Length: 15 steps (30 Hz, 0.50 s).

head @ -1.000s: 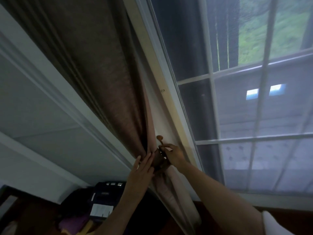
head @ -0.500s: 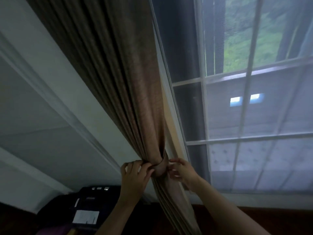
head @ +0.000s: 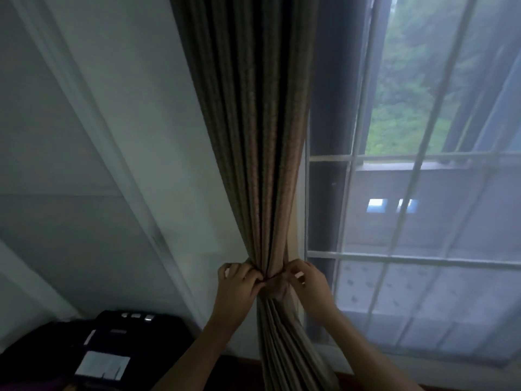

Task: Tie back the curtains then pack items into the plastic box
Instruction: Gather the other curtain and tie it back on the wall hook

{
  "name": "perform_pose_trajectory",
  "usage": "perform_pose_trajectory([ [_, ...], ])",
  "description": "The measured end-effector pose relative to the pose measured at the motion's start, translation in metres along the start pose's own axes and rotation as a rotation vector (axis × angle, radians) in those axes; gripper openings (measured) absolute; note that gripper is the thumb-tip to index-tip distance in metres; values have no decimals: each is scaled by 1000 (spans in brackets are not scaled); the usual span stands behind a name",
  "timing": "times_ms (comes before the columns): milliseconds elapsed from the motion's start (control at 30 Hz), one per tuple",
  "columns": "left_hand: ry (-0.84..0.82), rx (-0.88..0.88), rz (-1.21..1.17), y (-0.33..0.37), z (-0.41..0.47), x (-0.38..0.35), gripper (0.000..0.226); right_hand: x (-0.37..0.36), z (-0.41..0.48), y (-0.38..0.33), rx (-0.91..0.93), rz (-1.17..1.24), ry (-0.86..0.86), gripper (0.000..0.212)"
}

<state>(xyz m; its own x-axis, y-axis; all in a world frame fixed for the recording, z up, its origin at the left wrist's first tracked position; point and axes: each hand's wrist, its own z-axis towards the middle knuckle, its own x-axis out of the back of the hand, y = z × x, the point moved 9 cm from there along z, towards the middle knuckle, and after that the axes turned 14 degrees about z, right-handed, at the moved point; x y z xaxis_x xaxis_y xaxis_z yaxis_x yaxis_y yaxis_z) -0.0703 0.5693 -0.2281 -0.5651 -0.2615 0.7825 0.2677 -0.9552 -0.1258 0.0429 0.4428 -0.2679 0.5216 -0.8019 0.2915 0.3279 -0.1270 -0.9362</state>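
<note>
Pinching the gathered brown curtain (head: pixel 253 136), left hand (head: pixel 238 289) and right hand (head: pixel 310 283) each hold a tight grip; label (head: pixel 103 365) unreadable.

brown pleated curtain (head: pixel 253 136) hanging beside window, gathered tight at a tie-back band (head: pixel 277 282)

My left hand (head: pixel 239 286) grips the brown curtain (head: pixel 253 165) at its narrow waist, fingers curled into the folds. My right hand (head: pixel 307 283) pinches the tie-back (head: pixel 277 285), a band of the same cloth wrapped around the bunched pleats between my two hands. The curtain hangs just beside the window (head: pixel 423 193), whose white bars show green foliage beyond. Down at the lower left, near the pale wall (head: pixel 98 165), sits a black object (head: pixel 112 334) with a white label.
</note>
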Motion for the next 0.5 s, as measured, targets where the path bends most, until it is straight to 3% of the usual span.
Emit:
perform_pose_trajectory([
  [133,-19,103,-140,-15,-4,1,19,10,-3,-10,-72,-25,42,8],
  [333,-14,170,-315,-31,8,11,14,-1,-5,-62,61,-28,83,32],
  [500,-18,104,-353,-32,13,8,19,-1,-9,-68,81,-100,201,12],
])
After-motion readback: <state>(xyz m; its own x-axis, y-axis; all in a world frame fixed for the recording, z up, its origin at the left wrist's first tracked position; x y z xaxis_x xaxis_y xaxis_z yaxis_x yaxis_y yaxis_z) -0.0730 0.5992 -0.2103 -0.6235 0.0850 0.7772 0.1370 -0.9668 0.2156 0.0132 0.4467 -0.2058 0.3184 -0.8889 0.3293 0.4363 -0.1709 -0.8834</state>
